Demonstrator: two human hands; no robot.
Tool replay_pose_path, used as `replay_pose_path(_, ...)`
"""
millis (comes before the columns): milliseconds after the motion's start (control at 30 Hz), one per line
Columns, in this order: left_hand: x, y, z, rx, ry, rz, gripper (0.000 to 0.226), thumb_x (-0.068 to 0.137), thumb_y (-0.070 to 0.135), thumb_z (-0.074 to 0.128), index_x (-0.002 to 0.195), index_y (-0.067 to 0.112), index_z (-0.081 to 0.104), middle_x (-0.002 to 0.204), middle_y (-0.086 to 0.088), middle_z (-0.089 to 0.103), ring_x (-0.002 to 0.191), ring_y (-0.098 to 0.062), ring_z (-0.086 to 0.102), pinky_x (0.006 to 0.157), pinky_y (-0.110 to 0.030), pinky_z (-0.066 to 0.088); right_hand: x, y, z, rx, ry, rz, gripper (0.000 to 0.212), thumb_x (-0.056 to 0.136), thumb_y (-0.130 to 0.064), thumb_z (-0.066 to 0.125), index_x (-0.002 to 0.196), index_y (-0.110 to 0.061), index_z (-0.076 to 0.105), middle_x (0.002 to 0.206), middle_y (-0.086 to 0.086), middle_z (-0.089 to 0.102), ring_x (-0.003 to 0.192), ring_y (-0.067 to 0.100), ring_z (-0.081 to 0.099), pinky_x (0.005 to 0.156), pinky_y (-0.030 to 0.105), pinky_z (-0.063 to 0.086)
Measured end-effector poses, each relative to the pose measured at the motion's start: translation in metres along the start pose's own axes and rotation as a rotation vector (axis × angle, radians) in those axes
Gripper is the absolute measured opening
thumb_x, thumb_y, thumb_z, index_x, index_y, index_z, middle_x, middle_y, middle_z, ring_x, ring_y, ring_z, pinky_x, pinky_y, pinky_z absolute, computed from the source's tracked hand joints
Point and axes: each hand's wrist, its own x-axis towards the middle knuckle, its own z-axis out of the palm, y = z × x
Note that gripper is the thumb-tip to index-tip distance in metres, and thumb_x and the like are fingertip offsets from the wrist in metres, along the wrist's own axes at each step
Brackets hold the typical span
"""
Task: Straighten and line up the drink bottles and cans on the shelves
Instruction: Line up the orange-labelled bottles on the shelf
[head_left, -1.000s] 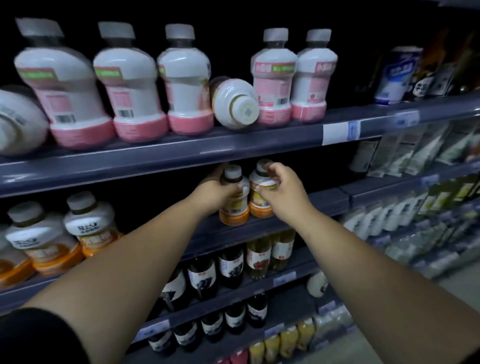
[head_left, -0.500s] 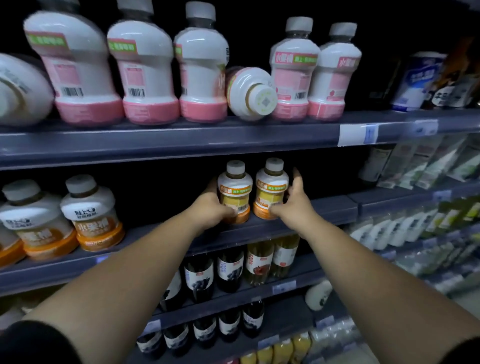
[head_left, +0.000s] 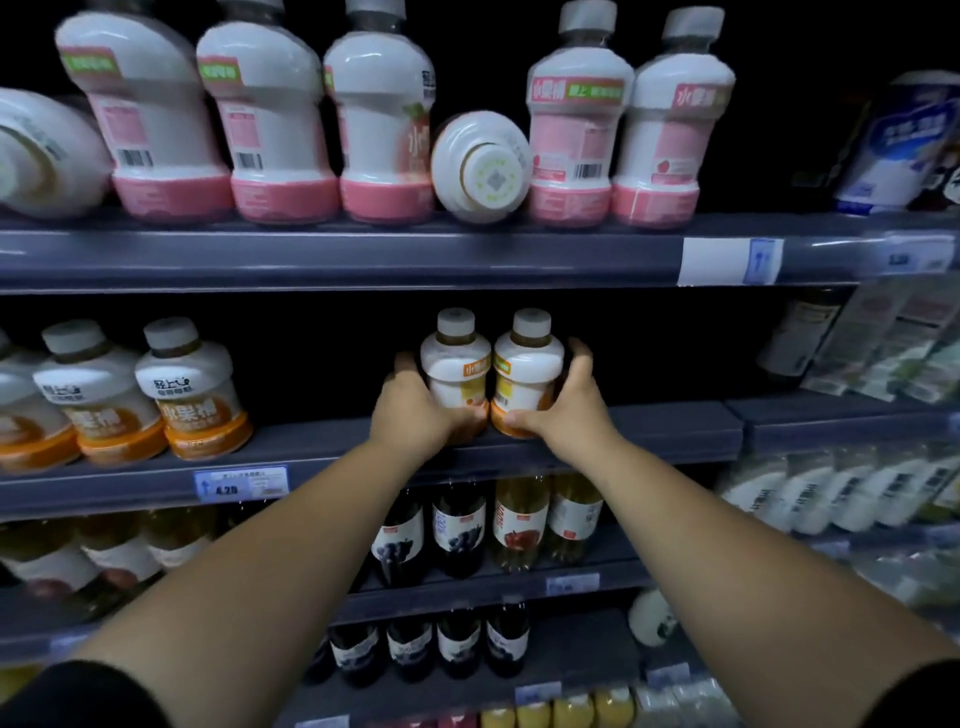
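Head view, centre of frame: the left hand (head_left: 413, 415) curls round one orange bottle (head_left: 457, 382), the right hand (head_left: 566, 410) round its twin (head_left: 525, 376), both upright and touching on the middle shelf (head_left: 654, 431). They stand close to the front lip; an uneven shove could tip one off. Above, a pink bottle (head_left: 483, 166) lies on its side.

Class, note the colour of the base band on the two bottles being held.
Orange; clearest on the right bottle, head view.
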Motion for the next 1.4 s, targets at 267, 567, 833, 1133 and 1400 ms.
replay_pose_path(267,0.001,-0.011,-0.007,-0.077,-0.033,0.183,0.105,0.056,0.033,0.095,0.141,0.023,0.033,0.125,0.005,0.060,0.112,-0.012,0.060,0.093,-0.031,0.050,-0.017,0.000,0.013,-0.193,0.005,-0.151,0.126,0.071,-0.034,0.086,0.153,-0.045,-0.010,0.146,0.003,0.037,0.133,0.023,0.042,0.107,0.044,0.043)
replay_pose_path(567,0.001,-0.013,-0.012,-0.061,-0.089,0.254,0.110,0.071,0.020,0.085,0.153,0.028,0.012,0.135,0.008,0.052,0.124,-0.010,0.051,0.103,-0.031,0.043,-0.007,0.002,0.004,-0.009,-0.035,-0.119,0.111,0.081,-0.024,0.072,0.144,-0.066,-0.008,0.154,-0.003,0.040,0.133,0.021,0.049,0.103,0.048,0.049)
replay_pose_path(833,-0.004,-0.013,-0.028,0.003,0.058,0.144,0.100,0.061,0.025,0.093,0.141,0.019,0.033,0.122,0.002,0.059,0.109,-0.014,0.056,0.090,-0.028,0.044,0.005,0.006,0.007,-0.002,-0.134,-0.071,0.097,0.073,-0.017,0.087,0.147,-0.033,0.027,0.139,-0.004,0.052,0.125,0.014,0.052,0.103,0.036,0.047)
replay_pose_path(1133,-0.013,-0.052,-0.089,-0.013,0.085,0.042,0.094,0.072,0.020,0.088,0.145,0.023,0.030,0.117,0.002,0.058,0.105,-0.015,0.059,0.091,-0.035,0.053,0.001,-0.018,0.044,-0.068,-0.121,-0.090,0.098,0.068,-0.027,0.091,0.144,-0.028,0.030,0.138,0.001,0.054,0.125,0.021,0.055,0.103,0.046,0.049)
replay_pose_path(1400,-0.003,-0.024,-0.101,0.029,0.051,0.223,0.087,0.079,0.031,0.081,0.149,0.028,0.031,0.142,0.000,0.050,0.129,-0.014,0.048,0.103,-0.031,0.043,-0.004,-0.042,0.055,-0.014,-0.143,-0.183,0.108,0.073,-0.030,0.087,0.154,-0.035,0.017,0.144,-0.005,0.045,0.128,0.012,0.046,0.106,0.032,0.040)
